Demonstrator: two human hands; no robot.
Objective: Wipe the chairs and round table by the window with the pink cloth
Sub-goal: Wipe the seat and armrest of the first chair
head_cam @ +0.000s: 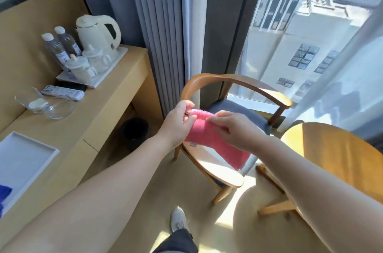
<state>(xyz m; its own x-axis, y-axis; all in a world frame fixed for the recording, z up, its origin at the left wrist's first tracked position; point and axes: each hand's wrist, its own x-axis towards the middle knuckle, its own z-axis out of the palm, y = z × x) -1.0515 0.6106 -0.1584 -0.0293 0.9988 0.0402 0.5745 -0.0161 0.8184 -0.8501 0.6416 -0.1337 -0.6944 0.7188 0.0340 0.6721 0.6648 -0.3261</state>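
Holding what, those two hands? (Speaker 1)

Both grasp a pink cloth (209, 138). The left hand (178, 122) pinches its upper end, and the right hand (234, 130) pinches the edge just beside it. (Speaker 2)

Where is the cloth? (Speaker 1)

Over the seat of a wooden chair (207, 79) by the window, its lower end hanging down. A round table (331, 149) stands just right of the chair. A kettle (97, 33) sits on a desk (116, 87) to the left. (Speaker 2)
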